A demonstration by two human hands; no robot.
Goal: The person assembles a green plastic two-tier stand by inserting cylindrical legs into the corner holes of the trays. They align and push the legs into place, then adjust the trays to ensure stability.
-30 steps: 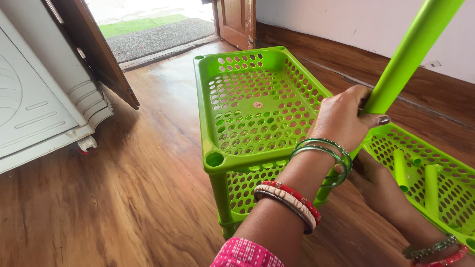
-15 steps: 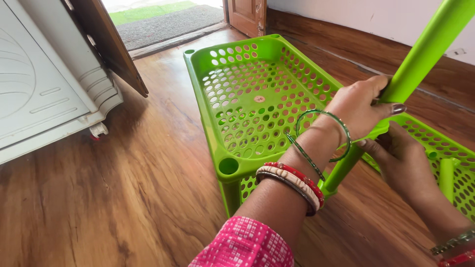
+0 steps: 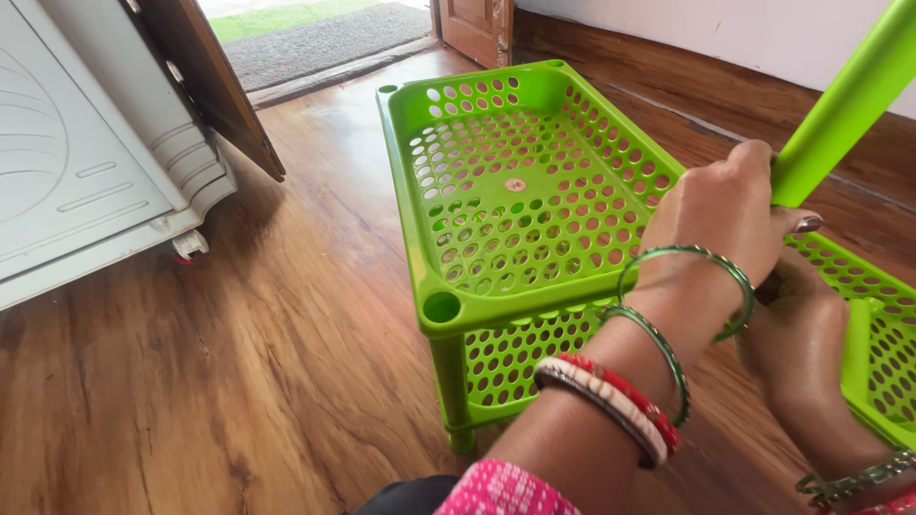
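rack: two-tier lime-green perforated plastic rack stands on wooden floor, two trays joined | left hand grip clamped on long green plastic pole, 3 o'clock of rack | right hand grip: cannot tell | third green tray loose at 4 o'clock, poles unfitted

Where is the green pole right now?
In the head view, the green pole slants in from the upper right, gripped by the left hand at the near right corner of the green rack.

The left hand has slid up the long lime-green plastic tube — its lower length now hidden — while the right hand has tucked in just beneath it, both bunched closer together.
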